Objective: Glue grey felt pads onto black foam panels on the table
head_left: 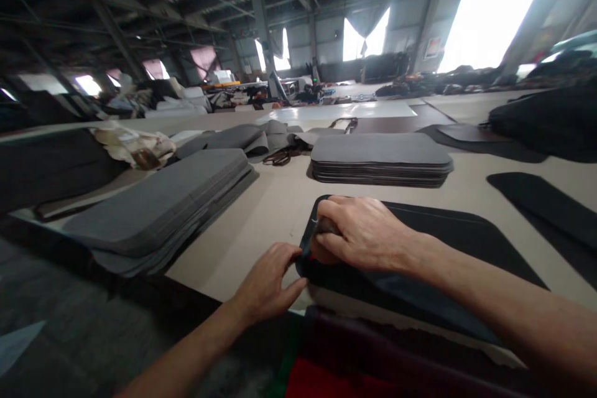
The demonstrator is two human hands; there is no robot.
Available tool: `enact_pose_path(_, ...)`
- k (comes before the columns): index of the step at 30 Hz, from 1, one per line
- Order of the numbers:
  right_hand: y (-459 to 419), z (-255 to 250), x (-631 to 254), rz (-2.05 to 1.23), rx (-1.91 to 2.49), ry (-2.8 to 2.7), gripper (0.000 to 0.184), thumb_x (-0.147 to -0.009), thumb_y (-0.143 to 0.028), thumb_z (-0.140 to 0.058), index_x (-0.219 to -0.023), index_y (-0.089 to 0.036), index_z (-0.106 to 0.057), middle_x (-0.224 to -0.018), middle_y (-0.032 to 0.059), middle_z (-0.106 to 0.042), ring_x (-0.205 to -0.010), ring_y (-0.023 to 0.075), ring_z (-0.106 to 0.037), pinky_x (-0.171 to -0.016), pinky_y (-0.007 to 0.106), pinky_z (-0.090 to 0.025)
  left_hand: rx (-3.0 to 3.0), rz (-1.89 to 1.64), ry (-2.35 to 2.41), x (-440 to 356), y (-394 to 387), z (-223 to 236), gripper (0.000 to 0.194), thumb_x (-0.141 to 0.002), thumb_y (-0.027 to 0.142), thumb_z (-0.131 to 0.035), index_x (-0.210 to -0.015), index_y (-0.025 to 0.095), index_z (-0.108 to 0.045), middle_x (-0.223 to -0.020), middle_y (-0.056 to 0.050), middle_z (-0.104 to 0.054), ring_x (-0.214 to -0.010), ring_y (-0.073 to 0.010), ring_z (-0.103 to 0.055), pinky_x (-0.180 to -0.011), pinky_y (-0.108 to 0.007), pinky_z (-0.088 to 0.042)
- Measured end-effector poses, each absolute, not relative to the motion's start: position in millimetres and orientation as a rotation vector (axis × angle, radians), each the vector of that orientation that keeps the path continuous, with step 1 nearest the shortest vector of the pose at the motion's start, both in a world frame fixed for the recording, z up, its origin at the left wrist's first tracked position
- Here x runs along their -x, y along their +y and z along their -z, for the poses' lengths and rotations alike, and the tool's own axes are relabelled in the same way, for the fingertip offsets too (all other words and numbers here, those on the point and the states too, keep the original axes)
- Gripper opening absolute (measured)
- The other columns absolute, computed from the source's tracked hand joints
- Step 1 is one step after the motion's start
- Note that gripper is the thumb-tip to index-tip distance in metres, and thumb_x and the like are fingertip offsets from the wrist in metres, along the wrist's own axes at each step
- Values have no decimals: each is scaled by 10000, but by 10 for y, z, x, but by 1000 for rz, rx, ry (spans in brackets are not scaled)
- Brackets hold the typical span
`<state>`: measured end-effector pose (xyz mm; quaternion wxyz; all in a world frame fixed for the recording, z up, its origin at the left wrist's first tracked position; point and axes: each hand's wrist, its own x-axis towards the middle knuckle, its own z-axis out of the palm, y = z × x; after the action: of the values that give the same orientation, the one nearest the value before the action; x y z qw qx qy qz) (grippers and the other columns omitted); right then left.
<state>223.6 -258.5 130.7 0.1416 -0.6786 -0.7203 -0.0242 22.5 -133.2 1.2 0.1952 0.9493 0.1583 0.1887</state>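
Note:
A black padded panel (448,242) with rounded corners lies flat on the beige table (275,199) right in front of me. My left hand (268,283) pinches the panel's near left edge, fingers closed on the rim. My right hand (361,233) rests on the same corner, curled round a small dark tool I cannot make out, its tip against the edge.
A stack of grey panels (380,158) sits behind the black one. A larger grey stack (158,205) lies at the left. More black pieces (545,208) lie at the right. Grey fabric and straps (275,149) are heaped further back. A dark cloth (373,354) hangs at the near edge.

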Motion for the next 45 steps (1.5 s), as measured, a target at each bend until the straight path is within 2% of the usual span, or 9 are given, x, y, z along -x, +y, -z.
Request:
enact_pose_path(14, -2552, -1278, -2214, 62, 1979, -2077, 121, -839, -313, -503, -870, -205, -546, -888, 38, -638, -730, 189, -572, -580, 302, -237, -2650, -526, 434, -234, -1317, 8, 345, -850, 254, -649, -1158, 222, -496, -1097, -65, -575, -1028, -249, -544, -899, -401, -450)
enact_pose_path(22, -2738, -1327, -2493, 9, 2060, -2029, 85, -825, -303, -524, -835, -222, -546, -791, 14, -611, -682, 188, -534, -582, 293, -230, -2668, -537, 450, -225, -1314, 27, 366, -859, 281, -655, -1185, 219, -500, -1108, -67, -580, -1035, -241, -560, -915, -390, -463)
enact_pose_path(28, -3008, -1355, -2709, -33, 2161, -1966, 122, -856, -326, -536, -800, -219, -546, -779, 6, -606, -689, 181, -518, -606, 289, -258, -2701, -538, 465, -224, -1300, 31, 362, -869, 305, -638, -1194, 211, -510, -1123, -84, -590, -1037, -253, -577, -915, -407, -483)
enact_pose_path(38, -3628, -1317, -3145, -100, 2382, -1777, 156, -871, -358, -533, -869, -220, -605, -791, 16, -619, -686, 175, -523, -595, 289, -270, -2754, -550, 443, -243, -1259, 70, 368, -899, 368, -610, -1214, 212, -503, -1154, -89, -601, -1066, -253, -588, -926, -397, -496)
enact_pose_path(45, -4169, -1354, -3368, -287, 2489, -1539, 192, -878, -372, -509, -913, -220, -622, -826, 21, -649, -708, 191, -579, -612, 294, -348, -2799, -569, 433, -243, -1223, 89, 366, -914, 443, -588, -1197, 222, -519, -1136, -81, -622, -1048, -256, -606, -912, -386, -503)
